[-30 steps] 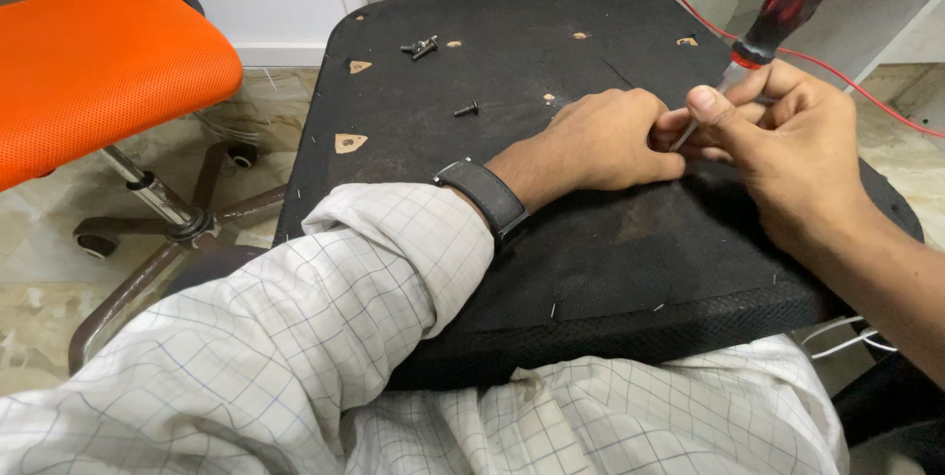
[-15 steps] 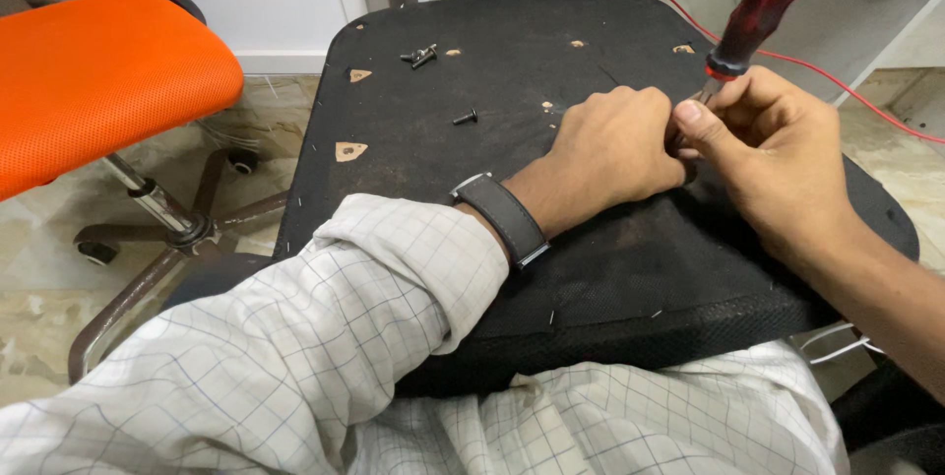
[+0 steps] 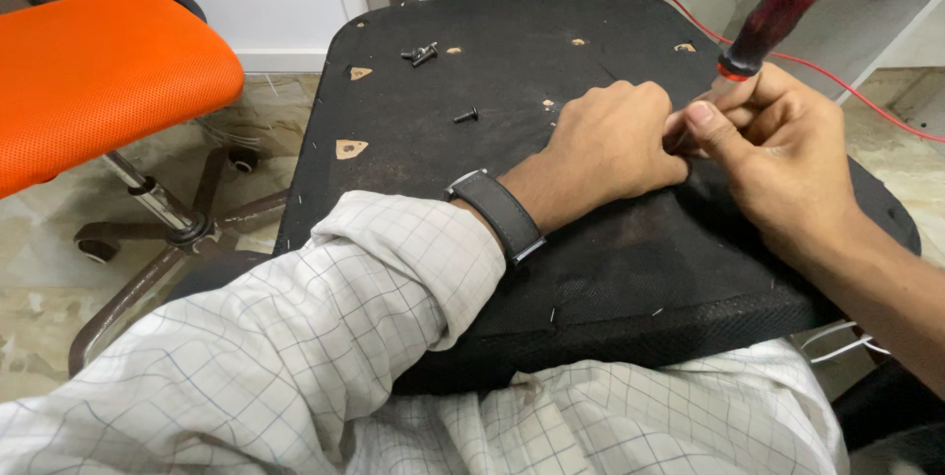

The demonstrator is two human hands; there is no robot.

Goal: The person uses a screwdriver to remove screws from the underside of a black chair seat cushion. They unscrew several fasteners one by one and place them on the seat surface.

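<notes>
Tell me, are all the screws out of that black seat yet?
Partly. Three loose screws lie on the seat bottom, beside bare holes. The right hand works a red screwdriver where the left hand steadies. What's underneath is hidden, so what's left is unclear.

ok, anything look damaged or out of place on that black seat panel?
Yes. The black seat panel has torn patches baring wood, one triangular at its left edge. Loose black screws lie on it: one mid-panel, a pair near the far edge. Small staples stick out near the front.
</notes>
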